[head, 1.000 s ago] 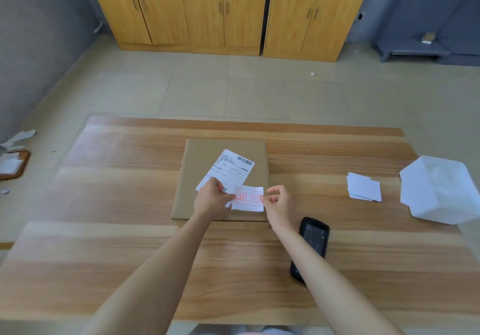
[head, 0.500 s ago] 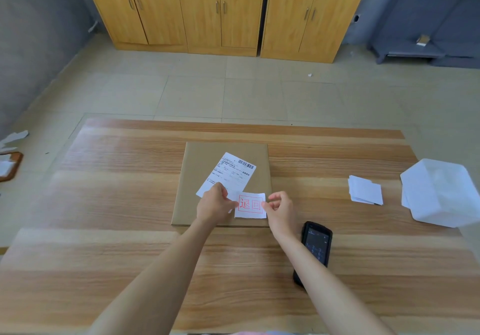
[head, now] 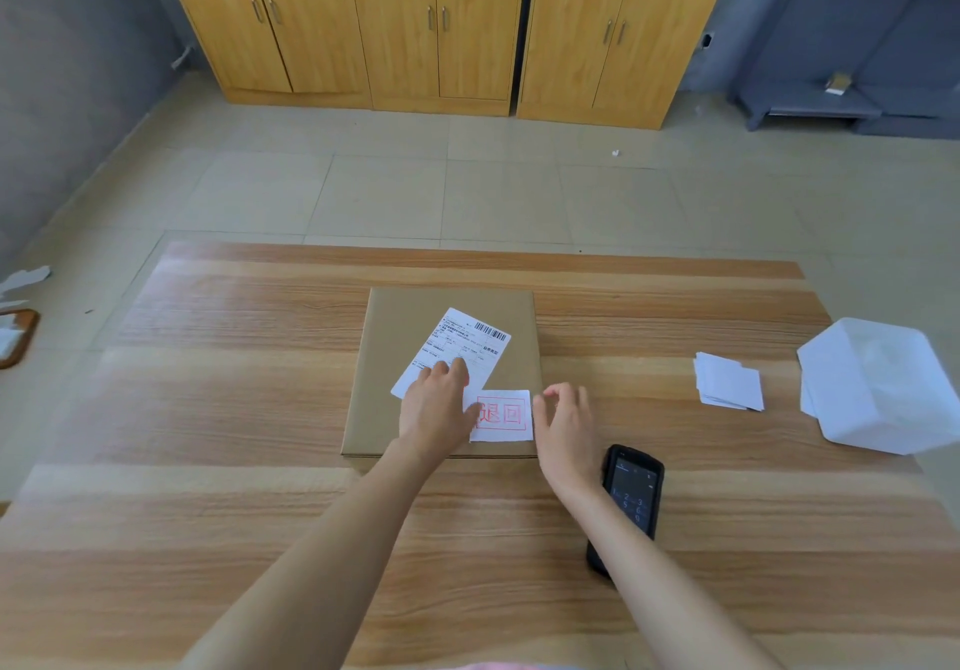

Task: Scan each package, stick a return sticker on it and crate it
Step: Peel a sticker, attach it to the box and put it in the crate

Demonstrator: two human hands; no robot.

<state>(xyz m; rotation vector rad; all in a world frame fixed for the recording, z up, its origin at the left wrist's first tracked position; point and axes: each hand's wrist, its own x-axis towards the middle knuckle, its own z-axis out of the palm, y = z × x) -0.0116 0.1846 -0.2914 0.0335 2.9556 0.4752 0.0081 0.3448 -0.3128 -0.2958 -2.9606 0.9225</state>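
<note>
Wood-grain tabletop (head: pixel 208 461), tiled floor (head: pixel 379 191): flat cardboard package (head: pixel 405 326) bears a square sticker (head: pixel 501 415); left hand (head: pixel 434 409) grip flat on it, right hand (head: pixel 566 430) grip loose, empty.

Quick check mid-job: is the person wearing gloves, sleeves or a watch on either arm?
No. Left hand and right hand are ungloved, with no ring showing. Both forearms are uncovered down to the frame's edge: no sleeve, watch or band. A pink strip at the bottom edge may be clothing.
</note>
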